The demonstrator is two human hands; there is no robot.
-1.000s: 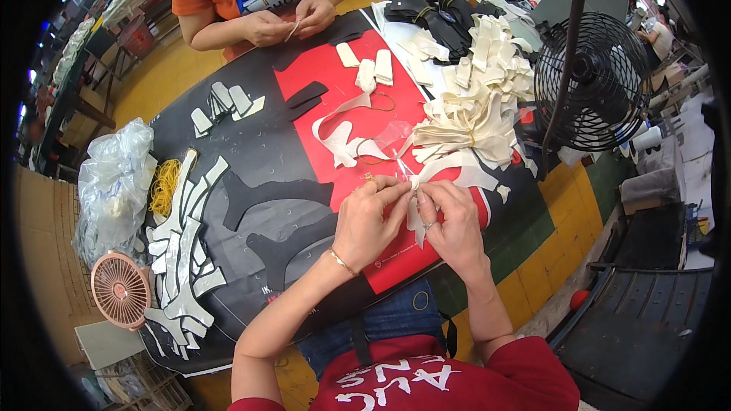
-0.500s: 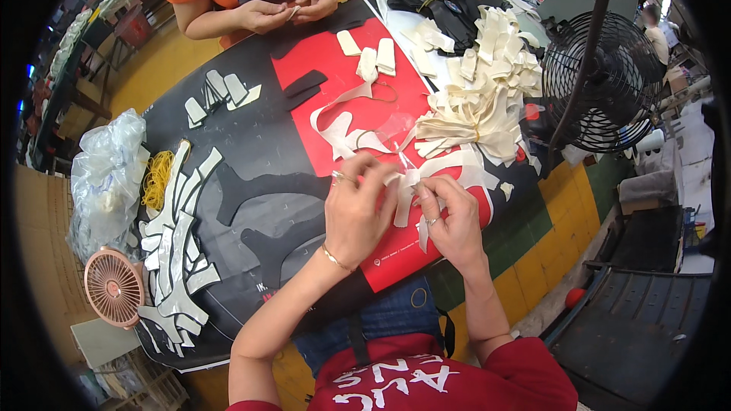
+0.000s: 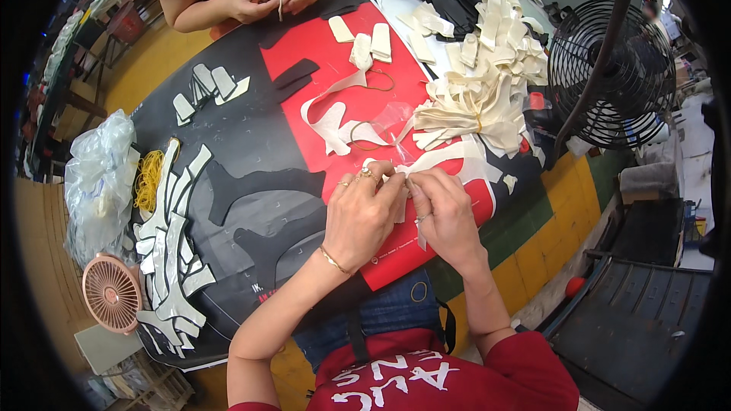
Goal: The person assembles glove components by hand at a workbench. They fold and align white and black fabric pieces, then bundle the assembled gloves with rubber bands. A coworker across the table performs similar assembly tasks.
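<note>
Close together over the red part of the table sheet, my left hand (image 3: 364, 209) and my right hand (image 3: 445, 217) pinch a small cream fabric piece (image 3: 400, 209) between their fingertips. Most of that piece is hidden by the fingers. A pale strip hangs below my right fingers. Just beyond my hands lie a cream cut piece (image 3: 333, 129) with a long tail, a scrap of clear plastic (image 3: 390, 123) and a loose rubber band. To their right a large cream Y-shaped piece (image 3: 461, 154) rests beside a heap of cream fabric pieces (image 3: 487, 103).
Black curved pieces (image 3: 259, 186), white-backed curved pieces (image 3: 171, 259), yellow rubber bands (image 3: 150, 179) and a plastic bag (image 3: 103, 183) are on the left. A small pink fan (image 3: 112, 293) stands there. A black caged fan (image 3: 609, 72) stands right. Across the table, a co-worker's hands (image 3: 278, 0) hold a small pale piece.
My fingertips have come closer together and now cover more of the cream piece. My left fingers have curled down. The co-worker's hands have shifted slightly left and up. The whole view has shifted slightly.
</note>
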